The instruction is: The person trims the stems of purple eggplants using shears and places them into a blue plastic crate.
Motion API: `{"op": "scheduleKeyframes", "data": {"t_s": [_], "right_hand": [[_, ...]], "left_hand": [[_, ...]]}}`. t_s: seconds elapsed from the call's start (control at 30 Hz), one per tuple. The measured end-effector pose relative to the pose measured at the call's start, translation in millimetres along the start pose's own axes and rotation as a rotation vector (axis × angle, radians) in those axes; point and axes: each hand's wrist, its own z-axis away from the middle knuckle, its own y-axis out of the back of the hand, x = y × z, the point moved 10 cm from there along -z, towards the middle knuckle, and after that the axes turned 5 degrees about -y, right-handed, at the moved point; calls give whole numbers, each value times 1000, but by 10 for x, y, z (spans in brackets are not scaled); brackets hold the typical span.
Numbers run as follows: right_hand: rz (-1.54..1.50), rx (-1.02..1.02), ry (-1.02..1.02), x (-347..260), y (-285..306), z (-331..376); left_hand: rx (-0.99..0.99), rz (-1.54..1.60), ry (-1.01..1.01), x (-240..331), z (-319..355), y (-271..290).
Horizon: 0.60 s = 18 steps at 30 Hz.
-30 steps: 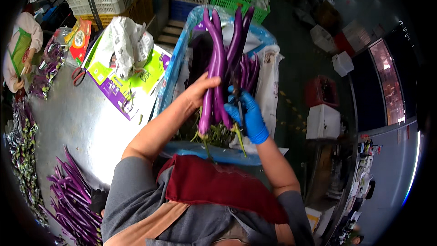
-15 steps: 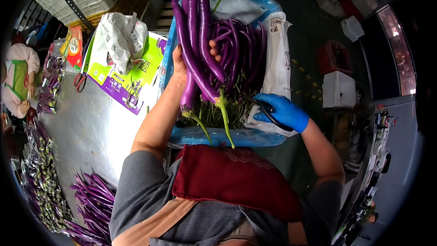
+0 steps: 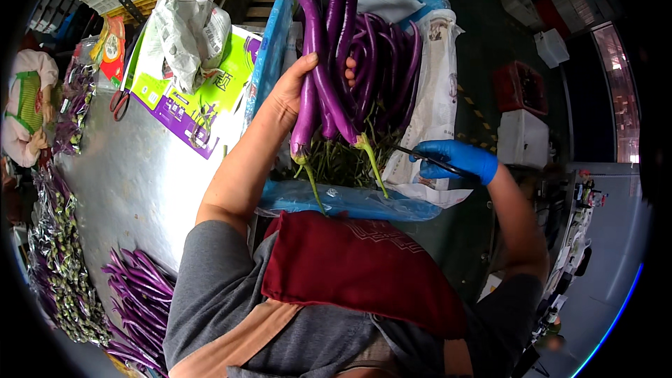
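Note:
My left hand (image 3: 288, 92) is bare and wraps round several long purple eggplants (image 3: 324, 91), their green stems pointing down toward me. My right hand (image 3: 462, 157), in a blue glove, grips black-handled scissors (image 3: 439, 163), their dark blades aimed left toward the stem ends. The blades appear apart from the held stems. Beneath both hands stands a box lined with blue plastic (image 3: 343, 199). More eggplants (image 3: 402, 63) lie in its far right part, and loose green stem pieces (image 3: 336, 162) cover the near part.
Newspaper (image 3: 437, 91) lines the box's right side. On the metal table (image 3: 147, 196) at left lie a green and purple printed sheet (image 3: 178, 126), crumpled paper (image 3: 185, 42), red-handled scissors (image 3: 120, 103), bagged vegetables (image 3: 59, 259) and an eggplant pile (image 3: 140, 301). Another person (image 3: 29, 105) stands far left.
My right hand and the scissors have drawn a little to the right, away from the stems. The eggplants in my left hand have shifted and spread differently. The whole view has moved slightly.

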Motion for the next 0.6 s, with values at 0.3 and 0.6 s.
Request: {"op": "scheduleKeyframes", "data": {"t_s": [0.3,0.6], "right_hand": [[698,-40,169,-688,-227,-152],[495,262,255,-473,-292,-181]], "left_hand": [[27,-117,-96,62,-34,-10],[143,-62,-199,188,-57,276]]}}
